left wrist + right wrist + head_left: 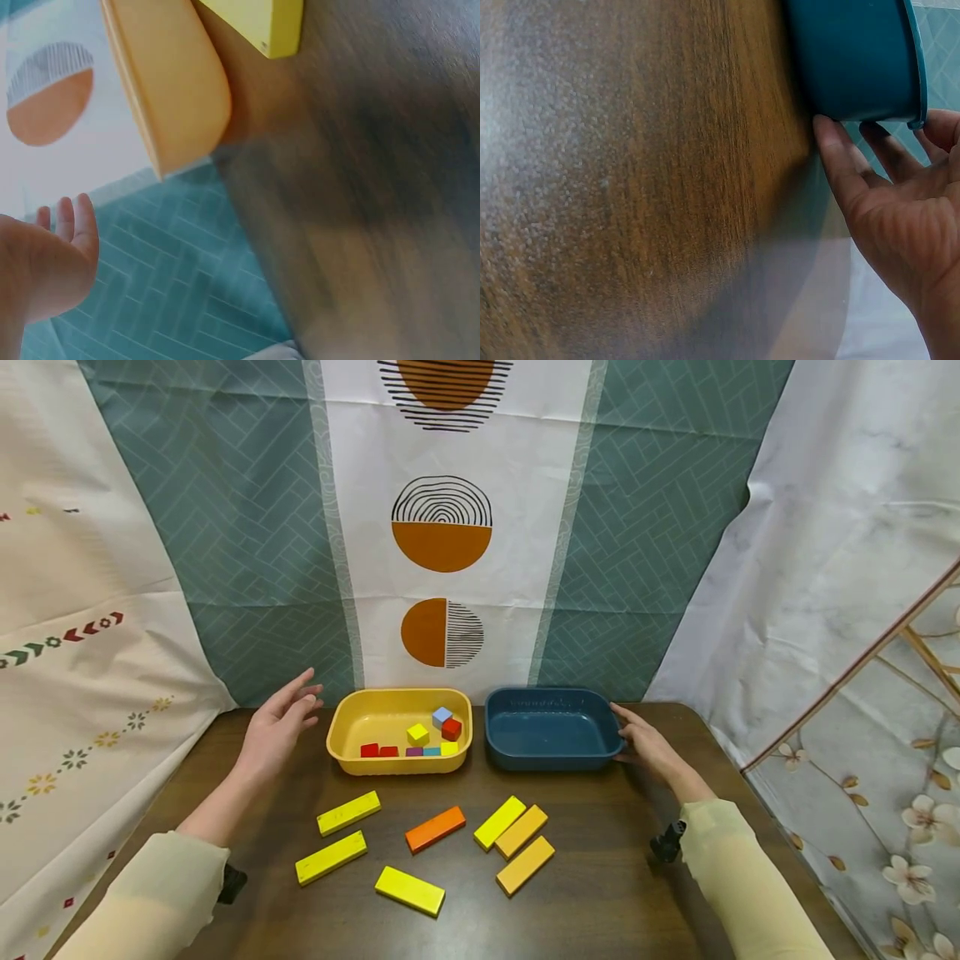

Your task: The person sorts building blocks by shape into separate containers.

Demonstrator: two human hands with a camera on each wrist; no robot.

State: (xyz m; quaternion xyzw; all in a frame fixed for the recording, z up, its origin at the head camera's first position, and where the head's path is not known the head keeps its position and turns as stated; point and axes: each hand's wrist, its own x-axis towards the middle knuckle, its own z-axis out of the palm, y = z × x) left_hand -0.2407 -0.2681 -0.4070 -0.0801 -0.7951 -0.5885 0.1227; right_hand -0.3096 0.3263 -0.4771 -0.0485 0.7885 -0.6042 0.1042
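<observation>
My left hand [275,725] is raised beside the left end of a yellow plastic bin [405,766], apart from it, fingers loosely extended and holding nothing. In the left wrist view the same hand [56,262] appears with its fingers relaxed, away from the yellow bin's wall [176,82]. At the right end of a dark blue bin [555,762], my right hand [647,745] touches the end wall with spread thumb and fingers. The right wrist view shows the right hand [900,187] against the end of this blue bin [855,60]. Several small coloured cubes, including a red cube [452,728], lie in the yellow bin.
In front of the bins, several flat blocks lie on the brown wooden table [600,910]: yellow blocks [331,857], an orange block [435,829] and light orange blocks [525,866]. A patterned cloth [450,460] hangs behind the bins, with more fabric at both sides.
</observation>
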